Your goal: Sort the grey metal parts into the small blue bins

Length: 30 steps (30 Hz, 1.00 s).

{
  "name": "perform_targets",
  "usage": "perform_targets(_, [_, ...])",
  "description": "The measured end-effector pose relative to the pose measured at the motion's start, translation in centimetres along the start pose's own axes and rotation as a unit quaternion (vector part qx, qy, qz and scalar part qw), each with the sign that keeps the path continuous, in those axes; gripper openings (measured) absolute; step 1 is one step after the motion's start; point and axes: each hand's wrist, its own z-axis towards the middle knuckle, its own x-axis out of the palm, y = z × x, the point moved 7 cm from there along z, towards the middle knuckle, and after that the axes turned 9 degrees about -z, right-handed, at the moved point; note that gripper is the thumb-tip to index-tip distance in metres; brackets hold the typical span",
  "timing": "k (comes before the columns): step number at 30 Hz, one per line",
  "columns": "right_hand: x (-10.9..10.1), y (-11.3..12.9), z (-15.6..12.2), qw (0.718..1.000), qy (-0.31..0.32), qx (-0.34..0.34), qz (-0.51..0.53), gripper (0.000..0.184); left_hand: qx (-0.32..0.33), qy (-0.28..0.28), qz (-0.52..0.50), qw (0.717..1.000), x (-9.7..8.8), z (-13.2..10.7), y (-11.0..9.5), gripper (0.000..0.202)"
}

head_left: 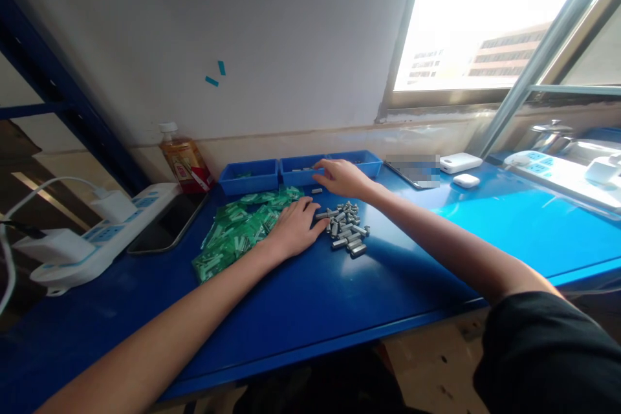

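Note:
My left hand (pixel 297 228) lies low over the table at the right edge of a pile of green packets (pixel 233 233), its fingers spread. Its thumb and fingertips are next to a heap of metal hex standoffs (pixel 347 226). Stretched out over the front of the middle blue bin (pixel 295 176) is my right hand (pixel 343 179), thumb and index finger apart, with nothing visible between them. One loose standoff (pixel 317 191) lies just below its fingertips. Small metal pieces show inside the middle bin; the right-hand bin (pixel 371 165) is partly hidden behind the hand.
A left-hand blue bin (pixel 250 179) holds something green. To the left are a drink bottle (pixel 184 158), a dark phone (pixel 167 229) and a power strip (pixel 107 233) with chargers. Another phone (pixel 407 173), white cases (pixel 458 163) and a second power strip (pixel 557 174) lie rightward.

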Motion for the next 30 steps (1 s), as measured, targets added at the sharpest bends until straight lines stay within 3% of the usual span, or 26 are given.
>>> perform_targets(3, [0.1,0.6,-3.8,0.996,0.017,-0.076,0.047,0.024,0.012,0.005,0.015,1.0,0.0,-0.2,-0.2,0.035])
perform_targets(8, [-0.2,-1.5,-7.2,0.994,0.007,-0.034,0.102,0.021,0.016,-0.004,0.013,1.0,-0.3,-0.5,-0.2,0.025])
perform_targets(14, [1.0,-0.1,-6.9,0.994,0.021,-0.067,0.084,0.023,0.026,-0.001,0.012,1.0,-0.4,-0.5,-0.5,0.024])
perform_targets(19, [2.7,1.2,-5.0,0.982,0.117,-0.142,0.042,0.035,0.024,0.002,0.021,0.999,-0.4,-0.4,-0.5,0.022])
perform_targets(24, [3.6,1.6,-3.3,0.956,0.219,-0.172,0.096,0.022,0.028,0.0,0.02,0.999,-0.4,-0.4,-0.5,0.023])
perform_targets(30, [3.8,1.7,-3.9,0.969,0.177,-0.132,0.112,0.015,0.023,0.003,0.025,0.999,-0.4,-0.5,-0.5,0.024])
